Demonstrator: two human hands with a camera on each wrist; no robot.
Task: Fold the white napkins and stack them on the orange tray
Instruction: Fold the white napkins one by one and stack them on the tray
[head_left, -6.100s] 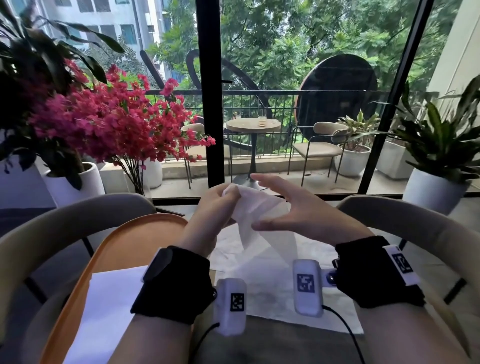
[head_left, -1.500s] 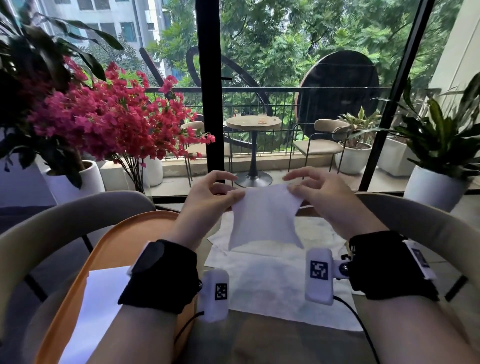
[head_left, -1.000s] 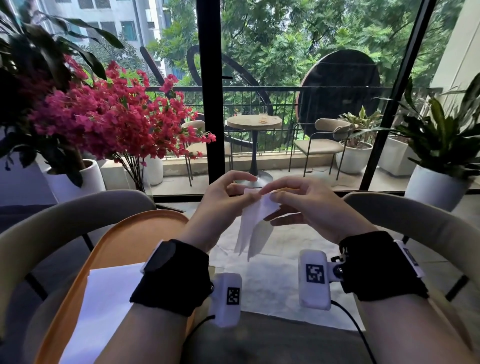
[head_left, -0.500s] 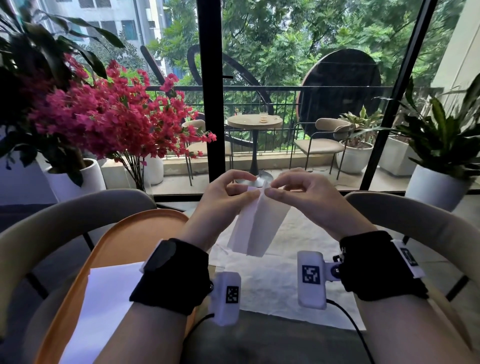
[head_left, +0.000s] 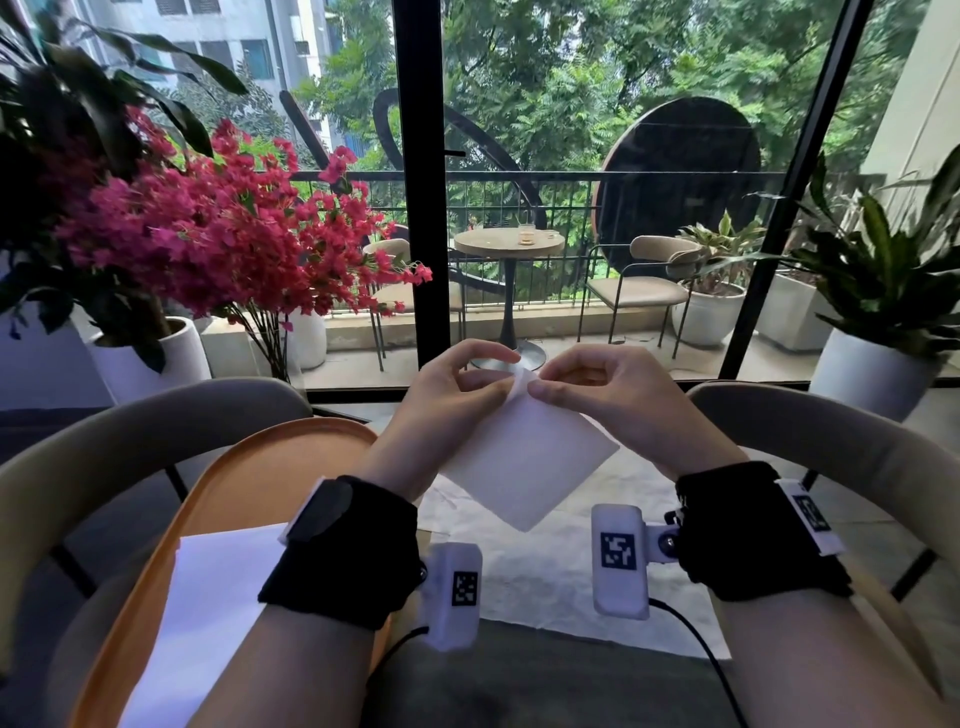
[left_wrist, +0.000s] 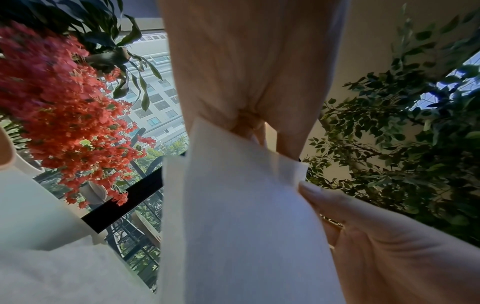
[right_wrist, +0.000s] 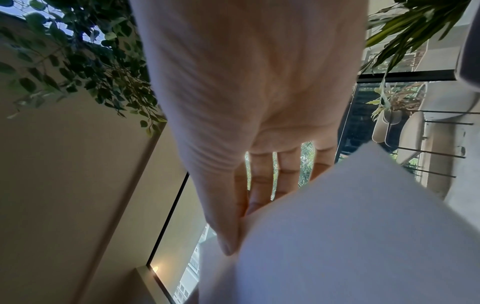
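Note:
A folded white napkin (head_left: 524, 462) hangs in the air above the table like a small tilted square. My left hand (head_left: 457, 395) and my right hand (head_left: 592, 389) both pinch its top corner, fingertips almost touching. The left wrist view shows the napkin (left_wrist: 241, 216) held by the thumb and fingers, with the right hand's fingers (left_wrist: 337, 205) at its edge. In the right wrist view the thumb pinches the napkin (right_wrist: 337, 236). The orange tray (head_left: 270, 467) lies at the left with a folded white napkin (head_left: 213, 613) on it. More unfolded napkins (head_left: 545, 571) lie flat under my hands.
Two curved beige chair backs (head_left: 130, 431) (head_left: 831, 431) stand across the table. Pink flowers (head_left: 218, 234) in a white pot and a green plant (head_left: 883, 270) flank the glass window. Wrist camera units (head_left: 621, 561) hang under my wrists.
The napkin went from a wide sheet to a narrow fold, then opened out as a small folded square. Both hands have come together at its top corner.

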